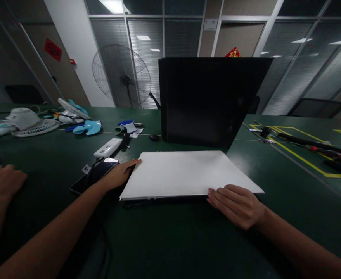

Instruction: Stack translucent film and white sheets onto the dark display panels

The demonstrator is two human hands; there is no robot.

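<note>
A flat white sheet or thin panel (182,172) lies on the table on top of a thin dark object, whose edge shows below its front. My left hand (119,174) is at the panel's left side, one finger stretched to its far left corner; the lower fingers are partly in shadow. Along the front edge, right of centre, my right hand (236,205) rests its extended fingers side by side against the panel. Its thumb is hidden. A dark phone-like slab (96,176) with a cable across it lies beside my left wrist.
Behind the panel stands a large black box (208,102). A white power strip (108,148), a mouse (154,137) and fan parts (87,127) lie to the left. Another person's hand (3,180) rests at far left. Black rods (315,143) lie at right on the green table (170,244).
</note>
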